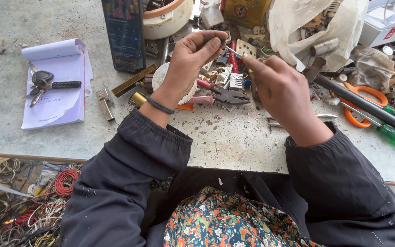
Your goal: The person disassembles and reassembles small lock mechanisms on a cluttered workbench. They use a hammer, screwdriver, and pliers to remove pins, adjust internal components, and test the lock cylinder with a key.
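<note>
Hands meet above the cluttered table [234, 142]. The left hand [190, 61] has its grip pinched together on a small part too tiny to make out, held at the fingertips. The right hand [282, 89] is clamped on a thin screwdriver [235, 53], its tip touching that part. Just below them lie dark pliers [229, 96]; orange scissors [364, 103] sit to the right, keys [44, 82] on a notepad [58, 91] well apart to the left.
</note>
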